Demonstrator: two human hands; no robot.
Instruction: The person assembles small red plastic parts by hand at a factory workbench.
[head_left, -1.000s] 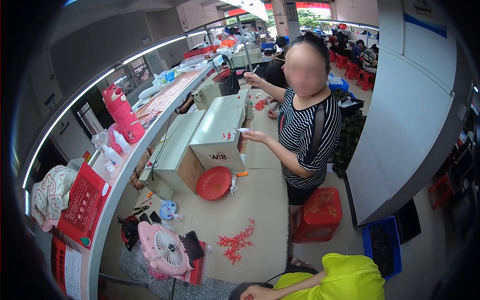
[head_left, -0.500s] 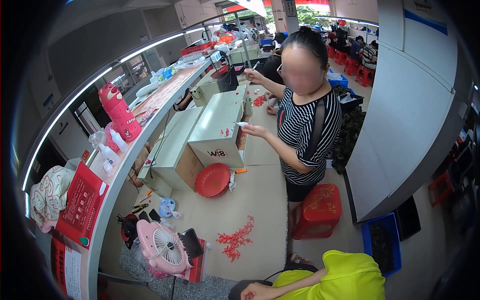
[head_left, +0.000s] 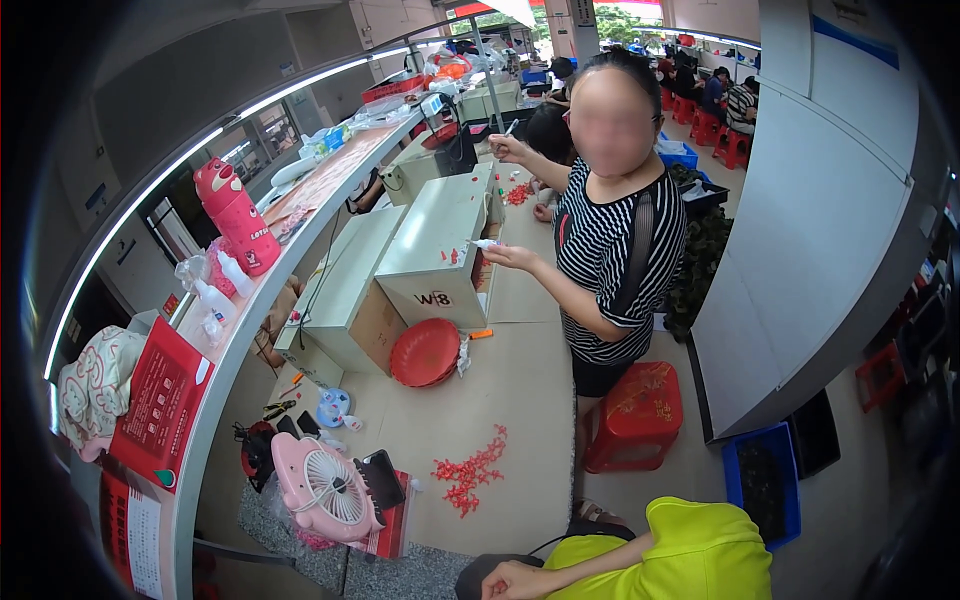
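Observation:
My right hand [head_left: 515,579] is at the lower edge, below the table's near end, its forearm coming from a yellow-green sleeve. Its fingers look curled together, partly cut off by the frame; whatever they may hold is hidden. My left hand is out of view. Nearest on the table lies a scattered heap of small red pieces [head_left: 468,478]. Beside it are a black phone [head_left: 381,483] and a pink desk fan [head_left: 330,490]. Across the table a person in a striped top [head_left: 625,250] holds a small white squeeze bottle [head_left: 486,244] in one hand and a pen-like tool [head_left: 512,127] in the other.
A red round basin [head_left: 426,353] stands by pale box-shaped cabinets [head_left: 432,260]. Left, a raised shelf [head_left: 300,235] carries a pink bottle [head_left: 237,217] and white squeeze bottles. Right of the table are a red stool [head_left: 634,418] and a blue crate [head_left: 763,487].
The person across the table has turned their face more toward me, the bottle hand shifting slightly. My view has shifted a little; my right hand stays low, slightly farther left in the picture.

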